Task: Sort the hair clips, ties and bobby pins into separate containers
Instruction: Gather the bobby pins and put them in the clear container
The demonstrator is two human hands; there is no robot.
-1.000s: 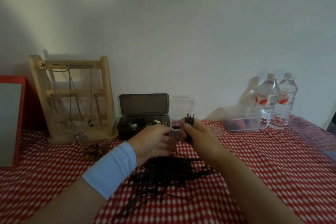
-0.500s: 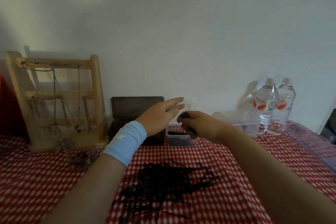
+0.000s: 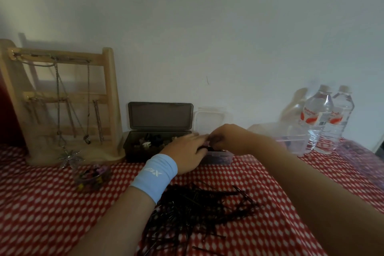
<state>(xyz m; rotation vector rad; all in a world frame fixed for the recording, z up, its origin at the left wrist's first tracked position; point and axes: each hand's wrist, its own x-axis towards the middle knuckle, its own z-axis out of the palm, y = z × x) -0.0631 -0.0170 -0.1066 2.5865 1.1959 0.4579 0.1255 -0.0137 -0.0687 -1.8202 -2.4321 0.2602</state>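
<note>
a home dressing corner: a surface under a red-and-white checked cloth (image 3: 41, 203) stands against a plain white wall (image 3: 207, 27), with a pale wooden ladder-shaped jewellery stand (image 3: 110, 89) hung with metal chains (image 3: 58, 100), a dark hinged plastic box (image 3: 160, 116) and two clear plastic water bottles (image 3: 318, 114).

Left hand (image 3: 188, 153) and right hand (image 3: 229, 139) lowered bobby pins (image 3: 208, 148) to clear container (image 3: 221, 159).

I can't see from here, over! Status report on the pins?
Left hand open over small clear tub. Right hand curled beside it, grip unclear. Big bobby pin pile on cloth. Nothing in the way.
</note>
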